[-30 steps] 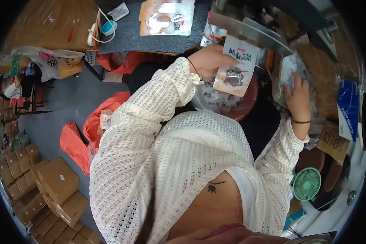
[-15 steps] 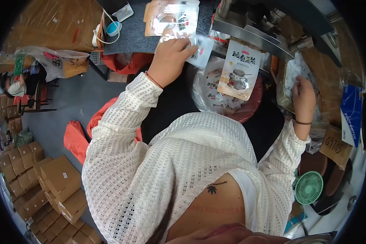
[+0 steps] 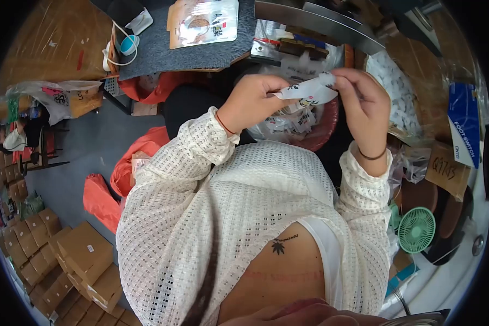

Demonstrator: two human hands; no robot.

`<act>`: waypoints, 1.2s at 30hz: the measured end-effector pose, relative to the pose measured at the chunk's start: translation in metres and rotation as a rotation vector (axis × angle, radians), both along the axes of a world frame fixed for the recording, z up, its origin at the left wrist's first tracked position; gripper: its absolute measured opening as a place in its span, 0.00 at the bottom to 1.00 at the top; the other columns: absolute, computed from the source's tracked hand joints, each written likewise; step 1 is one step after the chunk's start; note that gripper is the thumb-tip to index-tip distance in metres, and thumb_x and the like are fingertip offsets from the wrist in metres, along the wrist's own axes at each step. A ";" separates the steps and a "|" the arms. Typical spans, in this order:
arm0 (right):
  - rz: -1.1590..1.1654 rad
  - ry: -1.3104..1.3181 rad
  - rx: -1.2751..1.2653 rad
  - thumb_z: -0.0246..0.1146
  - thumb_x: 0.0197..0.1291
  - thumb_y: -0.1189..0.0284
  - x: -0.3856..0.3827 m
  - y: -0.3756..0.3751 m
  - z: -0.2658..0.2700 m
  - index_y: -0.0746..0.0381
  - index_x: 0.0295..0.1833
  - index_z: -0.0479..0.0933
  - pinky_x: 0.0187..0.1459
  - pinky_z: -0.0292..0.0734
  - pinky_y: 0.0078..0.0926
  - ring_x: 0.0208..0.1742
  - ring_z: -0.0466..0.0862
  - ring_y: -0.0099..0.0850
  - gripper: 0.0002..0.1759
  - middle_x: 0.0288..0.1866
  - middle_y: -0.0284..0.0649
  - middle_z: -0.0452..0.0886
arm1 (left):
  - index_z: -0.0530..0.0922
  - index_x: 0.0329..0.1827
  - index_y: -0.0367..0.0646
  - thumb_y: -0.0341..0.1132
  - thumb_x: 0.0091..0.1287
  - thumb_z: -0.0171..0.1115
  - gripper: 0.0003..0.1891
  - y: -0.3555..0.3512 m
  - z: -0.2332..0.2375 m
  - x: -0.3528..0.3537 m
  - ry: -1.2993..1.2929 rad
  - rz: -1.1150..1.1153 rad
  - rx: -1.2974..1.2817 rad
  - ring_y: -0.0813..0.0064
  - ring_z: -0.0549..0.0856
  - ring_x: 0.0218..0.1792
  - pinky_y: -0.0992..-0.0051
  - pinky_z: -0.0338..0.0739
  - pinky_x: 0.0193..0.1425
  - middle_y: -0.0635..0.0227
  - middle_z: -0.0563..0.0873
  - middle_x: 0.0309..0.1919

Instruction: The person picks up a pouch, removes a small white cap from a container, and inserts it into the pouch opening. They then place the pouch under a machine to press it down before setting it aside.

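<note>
Left hand (image 3: 252, 103) grips a white printed plastic pouch (image 3: 313, 92); right hand (image 3: 368, 103) pinches a small translucent white packet (image 3: 327, 79) at the pouch's end.

The left hand (image 3: 250, 104) holds one end of a pale pouch (image 3: 311, 93); the right hand (image 3: 367, 102) touches its other end; under them sits a red tub (image 3: 329, 126) with little packets (image 3: 299, 121) inside.

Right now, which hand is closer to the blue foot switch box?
Right. The right hand is nearer to the blue foot switch box, at the close end of the white packet; the left hand is farther, at the packet's opposite end.
</note>
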State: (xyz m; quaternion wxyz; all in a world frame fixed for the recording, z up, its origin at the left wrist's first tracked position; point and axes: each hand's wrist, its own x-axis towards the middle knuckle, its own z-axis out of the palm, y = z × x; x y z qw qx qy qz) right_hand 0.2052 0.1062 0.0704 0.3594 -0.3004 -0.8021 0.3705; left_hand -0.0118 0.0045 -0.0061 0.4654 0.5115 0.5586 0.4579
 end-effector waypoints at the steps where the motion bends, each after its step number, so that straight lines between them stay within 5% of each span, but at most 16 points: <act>1: 0.002 -0.042 0.073 0.65 0.70 0.79 -0.002 0.001 0.003 0.68 0.47 0.85 0.43 0.78 0.27 0.38 0.85 0.34 0.05 0.38 0.44 0.86 | 0.89 0.47 0.33 0.33 0.71 0.73 0.11 0.000 0.001 0.007 -0.092 0.008 -0.039 0.83 0.87 0.35 0.78 0.82 0.41 0.67 0.92 0.35; 4: 0.050 -0.173 0.235 0.65 0.68 0.80 0.004 0.007 0.007 0.67 0.47 0.84 0.39 0.77 0.32 0.35 0.83 0.41 0.05 0.36 0.45 0.82 | 0.88 0.52 0.32 0.37 0.75 0.69 0.14 -0.003 -0.005 0.021 -0.411 -0.090 -0.129 0.85 0.87 0.38 0.80 0.83 0.44 0.67 0.93 0.39; 6: 0.092 -0.260 0.228 0.65 0.68 0.80 0.011 0.008 0.010 0.67 0.47 0.84 0.38 0.76 0.33 0.35 0.82 0.42 0.06 0.35 0.45 0.81 | 0.86 0.54 0.31 0.35 0.78 0.67 0.14 -0.005 0.002 0.027 -0.373 -0.177 -0.267 0.82 0.89 0.44 0.78 0.84 0.51 0.64 0.93 0.46; 9: 0.055 -0.196 0.054 0.63 0.69 0.81 0.027 0.017 0.004 0.66 0.57 0.82 0.41 0.77 0.29 0.36 0.82 0.33 0.12 0.43 0.41 0.83 | 0.85 0.57 0.31 0.34 0.76 0.68 0.15 -0.002 -0.002 0.030 -0.470 -0.305 -0.324 0.80 0.89 0.46 0.77 0.84 0.54 0.63 0.92 0.49; 12: -0.104 -0.111 0.011 0.59 0.71 0.82 0.049 0.031 -0.008 0.66 0.65 0.77 0.47 0.74 0.20 0.44 0.79 0.22 0.19 0.53 0.36 0.84 | 0.86 0.58 0.32 0.35 0.71 0.70 0.17 0.009 -0.016 0.023 -0.411 -0.223 -0.240 0.81 0.89 0.42 0.78 0.83 0.46 0.63 0.93 0.45; 14: -0.120 -0.097 -0.215 0.60 0.72 0.82 0.065 0.037 -0.010 0.66 0.65 0.77 0.47 0.74 0.18 0.45 0.80 0.20 0.18 0.52 0.36 0.85 | 0.83 0.62 0.29 0.29 0.71 0.68 0.18 0.024 -0.012 0.009 -0.445 -0.156 -0.247 0.74 0.90 0.51 0.73 0.84 0.59 0.58 0.91 0.54; 19: -0.087 -0.101 -0.212 0.61 0.75 0.79 0.055 0.023 -0.026 0.67 0.61 0.80 0.47 0.73 0.18 0.44 0.79 0.20 0.13 0.50 0.35 0.86 | 0.81 0.63 0.27 0.31 0.72 0.69 0.20 0.057 -0.013 -0.009 -0.716 -0.053 -0.286 0.70 0.90 0.50 0.71 0.85 0.59 0.55 0.90 0.54; 22: -0.075 -0.182 0.019 0.61 0.76 0.78 0.045 0.017 -0.021 0.67 0.58 0.83 0.47 0.74 0.20 0.42 0.80 0.23 0.10 0.45 0.36 0.85 | 0.79 0.62 0.29 0.33 0.74 0.69 0.19 0.048 -0.004 -0.015 -0.363 0.084 -0.046 0.71 0.89 0.46 0.72 0.85 0.56 0.56 0.89 0.50; 23: -0.074 -0.187 0.067 0.61 0.76 0.78 0.043 0.016 -0.019 0.67 0.57 0.82 0.47 0.74 0.21 0.42 0.80 0.24 0.10 0.44 0.37 0.85 | 0.77 0.60 0.33 0.36 0.74 0.69 0.18 0.051 -0.018 -0.030 0.181 0.323 0.041 0.74 0.87 0.45 0.74 0.83 0.52 0.58 0.87 0.47; 24: -0.073 -0.193 0.113 0.61 0.76 0.78 0.043 0.015 -0.019 0.68 0.57 0.82 0.47 0.75 0.22 0.41 0.80 0.25 0.10 0.43 0.38 0.84 | 0.75 0.57 0.36 0.39 0.74 0.70 0.19 0.059 -0.028 -0.056 0.225 0.474 0.157 0.65 0.88 0.47 0.68 0.83 0.52 0.54 0.86 0.48; 25: -0.090 -0.162 0.024 0.61 0.76 0.78 0.046 0.015 -0.022 0.68 0.56 0.82 0.47 0.75 0.23 0.41 0.80 0.27 0.10 0.42 0.39 0.84 | 0.74 0.60 0.35 0.41 0.74 0.69 0.22 0.057 -0.014 -0.075 0.632 0.687 0.422 0.50 0.86 0.53 0.59 0.81 0.59 0.49 0.84 0.49; 26: -0.106 -0.130 -0.063 0.61 0.76 0.78 0.049 0.016 -0.026 0.68 0.56 0.82 0.47 0.75 0.24 0.40 0.80 0.29 0.09 0.42 0.40 0.84 | 0.73 0.67 0.34 0.43 0.71 0.71 0.29 0.055 -0.015 -0.101 0.879 0.694 0.617 0.39 0.81 0.61 0.53 0.76 0.67 0.42 0.82 0.57; 28: -0.104 -0.141 -0.049 0.61 0.75 0.78 0.048 0.018 -0.024 0.68 0.54 0.82 0.47 0.76 0.26 0.40 0.81 0.32 0.09 0.42 0.41 0.84 | 0.72 0.74 0.37 0.46 0.68 0.74 0.36 0.035 -0.036 -0.136 1.264 0.436 0.354 0.42 0.77 0.67 0.53 0.72 0.70 0.43 0.77 0.68; 30: -0.073 -0.230 0.144 0.61 0.75 0.77 0.043 0.017 -0.014 0.68 0.53 0.82 0.47 0.76 0.26 0.40 0.81 0.34 0.08 0.42 0.42 0.84 | 0.72 0.76 0.41 0.47 0.64 0.76 0.39 0.007 -0.031 -0.115 1.439 0.232 0.403 0.45 0.78 0.68 0.52 0.73 0.70 0.45 0.75 0.72; 32: -0.093 -0.187 0.087 0.62 0.74 0.77 0.036 0.016 -0.019 0.67 0.52 0.83 0.46 0.77 0.28 0.41 0.83 0.36 0.08 0.43 0.44 0.85 | 0.78 0.71 0.46 0.40 0.64 0.75 0.31 -0.011 -0.023 -0.097 1.400 0.125 0.393 0.53 0.82 0.65 0.54 0.75 0.68 0.54 0.82 0.65; 36: 0.063 -0.179 0.129 0.64 0.71 0.77 0.012 0.012 -0.030 0.65 0.51 0.84 0.46 0.79 0.31 0.42 0.85 0.41 0.07 0.44 0.47 0.87 | 0.86 0.56 0.42 0.30 0.66 0.70 0.16 -0.012 -0.025 -0.079 0.540 0.197 0.280 0.60 0.90 0.43 0.68 0.82 0.49 0.54 0.90 0.44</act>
